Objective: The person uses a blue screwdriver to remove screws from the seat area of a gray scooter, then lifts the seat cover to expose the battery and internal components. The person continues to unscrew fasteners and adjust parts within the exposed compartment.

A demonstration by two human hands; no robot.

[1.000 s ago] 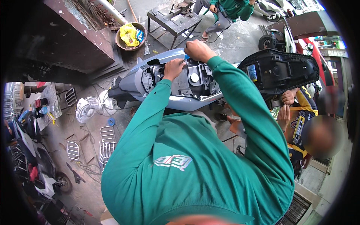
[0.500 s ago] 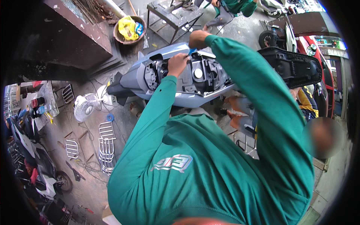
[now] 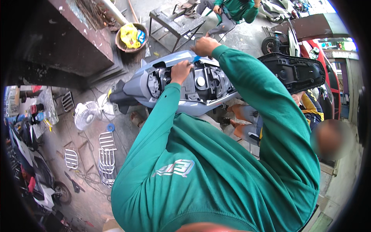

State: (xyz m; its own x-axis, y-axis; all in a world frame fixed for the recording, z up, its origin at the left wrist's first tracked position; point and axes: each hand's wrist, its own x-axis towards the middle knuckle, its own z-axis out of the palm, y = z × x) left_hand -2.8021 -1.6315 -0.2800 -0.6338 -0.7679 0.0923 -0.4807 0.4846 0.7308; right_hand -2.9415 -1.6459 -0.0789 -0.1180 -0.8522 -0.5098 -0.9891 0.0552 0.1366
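Observation:
A grey-blue scooter (image 3: 170, 62) stands in front of me with its seat area open, showing dark inner parts and a round white cap (image 3: 200, 81). My left hand (image 3: 181, 72) is over its far side, fingers closed around the near end of a small blue tool (image 3: 196, 58); the tool's exact kind is unclear. Just beyond it my right hand (image 3: 206, 47) is raised with bent fingers, their tips smeared by motion. Whether it touches the blue tool I cannot tell. Both arms wear green sleeves.
A detached black seat (image 3: 291, 72) is at the right, near a crouching person (image 3: 311, 108). Another person in green (image 3: 235, 11) sits beyond a metal bench (image 3: 174, 25). A white fan (image 3: 87, 115), metal racks (image 3: 107, 162) and a basket (image 3: 131, 49) are at the left.
My right hand has shifted slightly away from the blue tool, and its fingers are now blurred. My left hand stays by the tool. The whole view has shifted a little.

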